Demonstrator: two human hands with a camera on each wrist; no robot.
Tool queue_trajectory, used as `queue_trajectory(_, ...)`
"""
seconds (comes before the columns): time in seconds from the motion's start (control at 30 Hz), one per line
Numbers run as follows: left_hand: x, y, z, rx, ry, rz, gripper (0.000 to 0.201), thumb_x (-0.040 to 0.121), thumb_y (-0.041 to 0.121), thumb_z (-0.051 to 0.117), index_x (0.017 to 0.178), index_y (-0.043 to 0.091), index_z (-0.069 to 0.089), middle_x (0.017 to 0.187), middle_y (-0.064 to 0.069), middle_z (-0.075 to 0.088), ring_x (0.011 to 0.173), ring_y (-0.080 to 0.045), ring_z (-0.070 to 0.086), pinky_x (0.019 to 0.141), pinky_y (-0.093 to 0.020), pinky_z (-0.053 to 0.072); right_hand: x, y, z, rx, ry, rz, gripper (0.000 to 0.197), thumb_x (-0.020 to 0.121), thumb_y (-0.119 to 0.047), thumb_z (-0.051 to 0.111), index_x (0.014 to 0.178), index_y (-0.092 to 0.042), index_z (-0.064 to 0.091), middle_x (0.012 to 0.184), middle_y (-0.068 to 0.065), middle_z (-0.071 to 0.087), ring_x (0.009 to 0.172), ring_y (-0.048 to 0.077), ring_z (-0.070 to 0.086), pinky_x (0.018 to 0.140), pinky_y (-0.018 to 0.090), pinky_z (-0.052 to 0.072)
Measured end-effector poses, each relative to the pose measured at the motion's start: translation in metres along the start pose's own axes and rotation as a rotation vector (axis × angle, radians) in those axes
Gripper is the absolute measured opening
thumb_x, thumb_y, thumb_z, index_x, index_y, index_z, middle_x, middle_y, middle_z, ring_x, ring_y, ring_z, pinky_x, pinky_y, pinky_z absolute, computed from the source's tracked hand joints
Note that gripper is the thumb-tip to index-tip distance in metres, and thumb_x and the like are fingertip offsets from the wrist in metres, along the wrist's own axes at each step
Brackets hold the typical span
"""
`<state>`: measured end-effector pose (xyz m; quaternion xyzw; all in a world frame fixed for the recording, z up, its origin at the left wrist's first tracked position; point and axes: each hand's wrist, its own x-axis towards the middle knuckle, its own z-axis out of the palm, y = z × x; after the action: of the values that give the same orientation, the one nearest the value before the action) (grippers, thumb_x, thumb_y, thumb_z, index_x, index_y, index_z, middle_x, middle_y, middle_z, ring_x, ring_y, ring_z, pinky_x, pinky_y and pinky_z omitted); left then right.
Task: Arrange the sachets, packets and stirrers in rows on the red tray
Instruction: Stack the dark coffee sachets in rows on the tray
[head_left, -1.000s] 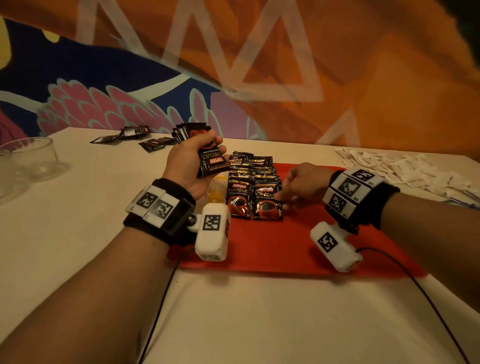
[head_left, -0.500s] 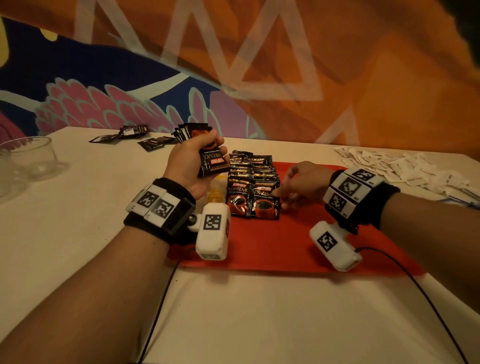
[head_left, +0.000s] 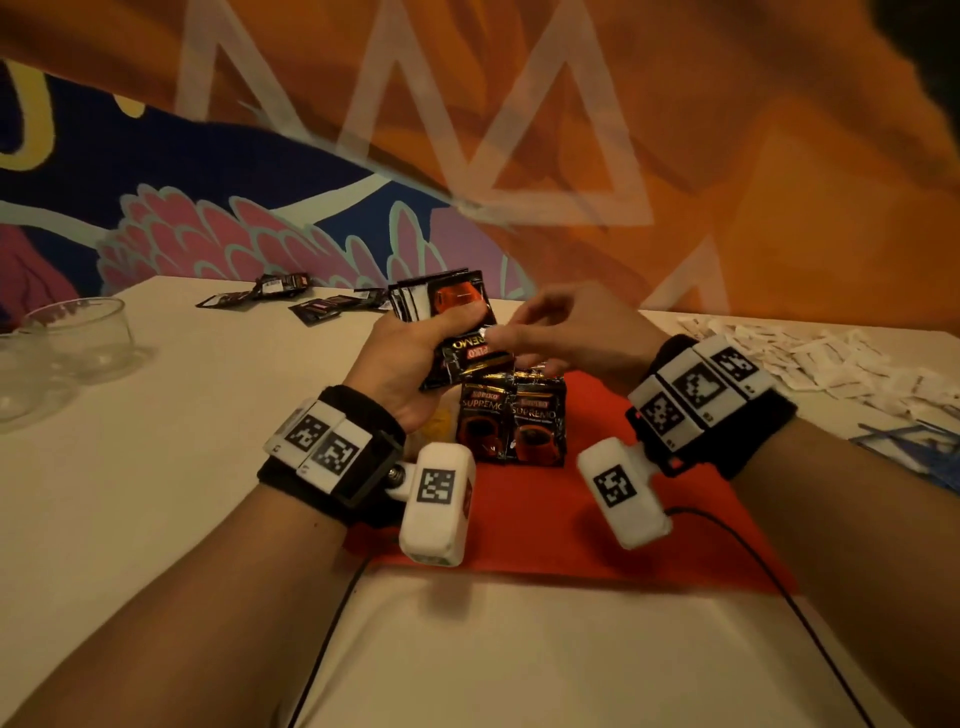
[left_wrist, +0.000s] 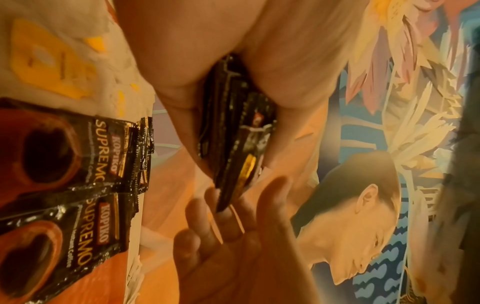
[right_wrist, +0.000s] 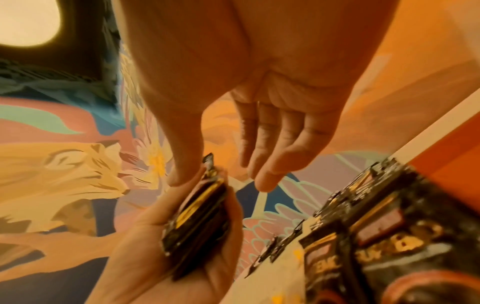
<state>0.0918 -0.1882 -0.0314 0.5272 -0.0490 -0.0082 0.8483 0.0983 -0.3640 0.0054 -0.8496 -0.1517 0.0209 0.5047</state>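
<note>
My left hand (head_left: 410, 364) grips a stack of black coffee sachets (head_left: 457, 317) above the far left of the red tray (head_left: 545, 519). My right hand (head_left: 566, 338) reaches across to that stack. In the right wrist view its thumb touches the stack's (right_wrist: 200, 216) upper corner, while the fingers (right_wrist: 262, 181) stay straight and apart from it. In the left wrist view the stack's (left_wrist: 233, 133) lower tip sits between the right hand's (left_wrist: 233, 257) thumb and fingers. Two overlapping rows of black sachets (head_left: 511, 421) lie on the tray.
White sachets (head_left: 810, 358) are heaped on the table at the right. Loose black sachets (head_left: 311, 306) lie at the back left, and a glass bowl (head_left: 78, 332) stands at the far left. A yellow-and-white packet (left_wrist: 52, 72) lies by the tray rows.
My right hand has lifted off the sachet rows on the tray and moved up and left to the stack in my left hand. The left hand stayed about where it was.
</note>
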Motion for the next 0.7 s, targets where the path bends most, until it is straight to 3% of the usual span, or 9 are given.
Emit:
queue_trajectory(0.1,0.001,-0.003,0.001,0.046,0.061,0.051,0.025,0.083,0.007,0.074,0.106,-0.002,0.069,0.104,-0.023,0.073,0.097,-0.037,0.072,0.086,-0.047,0.058,0.006,0.002,0.015,0.038,-0.004,-0.001,0.033,0.069,-0.027,0.088,0.088,-0.013,0.066,0.073,0.002,0.069,0.068,0.013,0.069,0.057,0.023,0.05)
queue_trajectory(0.17,0.004,-0.006,0.0,0.115,0.126,0.116,0.019,0.082,0.01,0.078,0.099,0.003,0.074,0.102,-0.021,0.074,0.095,-0.037,0.072,0.09,-0.053,0.056,0.009,0.004,0.018,0.097,0.015,0.004,0.026,0.071,-0.015,0.087,0.083,-0.012,0.064,0.066,0.0,0.065,0.062,0.013,0.067,0.057,0.026,0.052)
queue_trajectory(0.23,0.005,-0.008,0.001,0.144,0.145,0.154,0.016,0.081,0.017,0.081,0.094,0.009,0.076,0.1,-0.018,0.075,0.095,-0.036,0.073,0.093,-0.056,0.054,0.012,0.006,0.016,0.174,0.024,-0.005,0.022,0.073,-0.006,0.084,0.082,-0.009,0.064,0.066,0.001,0.064,0.066,0.019,0.066,0.068,0.036,0.057)
queue_trajectory(0.3,0.005,-0.007,0.001,0.107,0.147,0.157,0.022,0.083,0.022,0.078,0.099,0.007,0.075,0.102,-0.017,0.075,0.097,-0.035,0.072,0.094,-0.054,0.054,0.015,0.008,0.011,0.185,0.023,-0.01,0.022,0.073,-0.004,0.083,0.084,-0.009,0.065,0.074,0.005,0.063,0.074,0.025,0.066,0.078,0.045,0.056)
queue_trajectory(0.4,0.006,-0.004,-0.001,-0.038,0.117,0.141,0.038,0.086,0.029,0.072,0.109,0.0,0.069,0.111,-0.019,0.07,0.101,-0.036,0.069,0.093,-0.048,0.055,0.019,0.011,0.004,0.145,-0.008,-0.016,0.021,0.073,-0.005,0.083,0.082,-0.015,0.066,0.081,0.004,0.067,0.08,0.024,0.066,0.078,0.044,0.053)
queue_trajectory(0.53,0.006,0.004,-0.003,-0.137,0.054,0.159,0.02,0.091,0.018,0.064,0.105,0.004,0.066,0.098,-0.014,0.068,0.086,-0.025,0.071,0.071,-0.035,0.058,0.019,0.013,-0.005,0.242,-0.006,-0.006,0.022,0.075,0.0,0.079,0.088,-0.014,0.068,0.089,0.012,0.072,0.086,0.029,0.067,0.081,0.047,0.051)
queue_trajectory(0.7,0.006,0.004,-0.003,0.013,0.004,0.234,0.013,0.095,0.005,0.058,0.106,0.004,0.064,0.092,-0.011,0.071,0.081,-0.022,0.072,0.068,-0.035,0.057,0.014,0.01,-0.02,0.66,-0.007,0.025,0.013,0.086,-0.009,0.067,0.098,-0.011,0.063,0.088,0.003,0.069,0.078,0.015,0.066,0.064,0.024,0.052)
